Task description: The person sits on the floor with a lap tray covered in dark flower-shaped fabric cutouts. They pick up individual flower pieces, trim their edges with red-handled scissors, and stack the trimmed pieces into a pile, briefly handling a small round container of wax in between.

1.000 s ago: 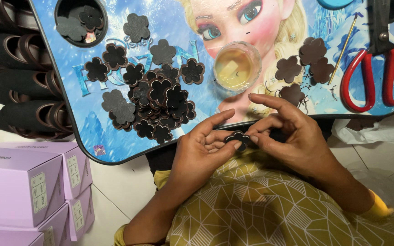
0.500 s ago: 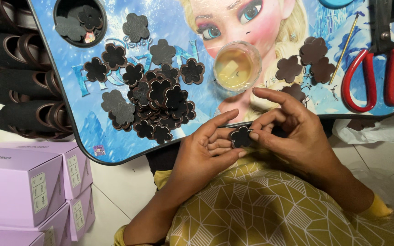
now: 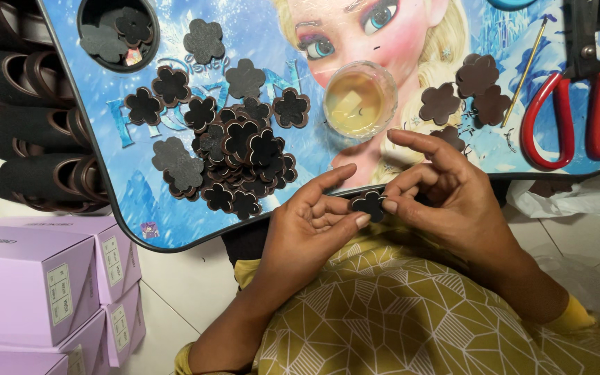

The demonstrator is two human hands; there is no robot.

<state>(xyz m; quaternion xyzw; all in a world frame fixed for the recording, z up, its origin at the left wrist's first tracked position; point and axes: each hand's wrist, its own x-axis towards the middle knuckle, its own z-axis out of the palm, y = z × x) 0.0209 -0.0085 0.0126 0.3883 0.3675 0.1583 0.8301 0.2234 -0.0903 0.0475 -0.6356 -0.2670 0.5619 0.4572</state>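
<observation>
While you sit with the lap desk (image 3: 175, 236) over your knees, both of your hands meet just below its near edge, over your yellow patterned clothes. Your left hand (image 3: 307, 229) and your right hand (image 3: 446, 201) share one small dark flower-shaped piece (image 3: 369, 203). The grip of your left hand is closed on it, with the thumb on top and a fingertip (image 3: 362, 221) under its lower edge. The grip of your right hand is closed on its other side, with a fingertip (image 3: 389, 206) touching it. So the flower piece is held up in the air between the two hands, not lying on the desk. It looks like you are at the step of working on one flower with your fingers, maybe pressing or lining up its parts; I cannot tell which from here. On the desk, a heap of the same flower pieces (image 3: 244, 160) lies to the left of your hands, some dark and some with a pale rim. A small round clear cup (image 3: 360, 99) with yellowish stuff stands just above your hands. A few brown flowers (image 3: 467, 90) lie to its right, and red-handled scissors (image 3: 578, 104) lie at the far right. Any next move needs a soft, steady pinch, since the piece is small and thin. Purple boxes (image 3: 29, 285) are stacked on the floor to your left.
</observation>
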